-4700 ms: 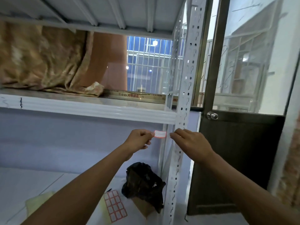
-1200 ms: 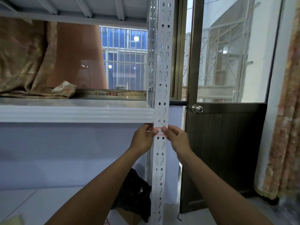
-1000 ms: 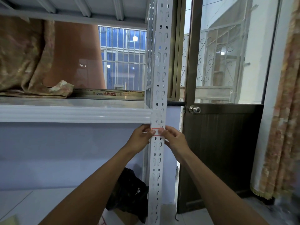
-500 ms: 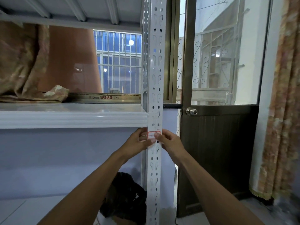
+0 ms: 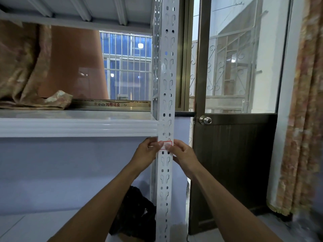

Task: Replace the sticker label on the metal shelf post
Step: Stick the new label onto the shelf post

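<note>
Brought from mid-air onto the shelf post (image 5: 165, 102), the sticker (image 5: 165, 145) lay pinched flat by left hand (image 5: 146, 151) and right hand (image 5: 181, 154), smoothing unfinished.

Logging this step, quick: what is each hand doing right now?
Left hand: fingertips pressing the left end of the red-bordered white sticker label onto the perforated white metal shelf post.
Right hand: thumb pressing its right end.

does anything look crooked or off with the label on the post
Nothing stands out. The red-bordered label lies level across the white post, just below the shelf edge, with the left hand and right hand pressing its ends.
</note>
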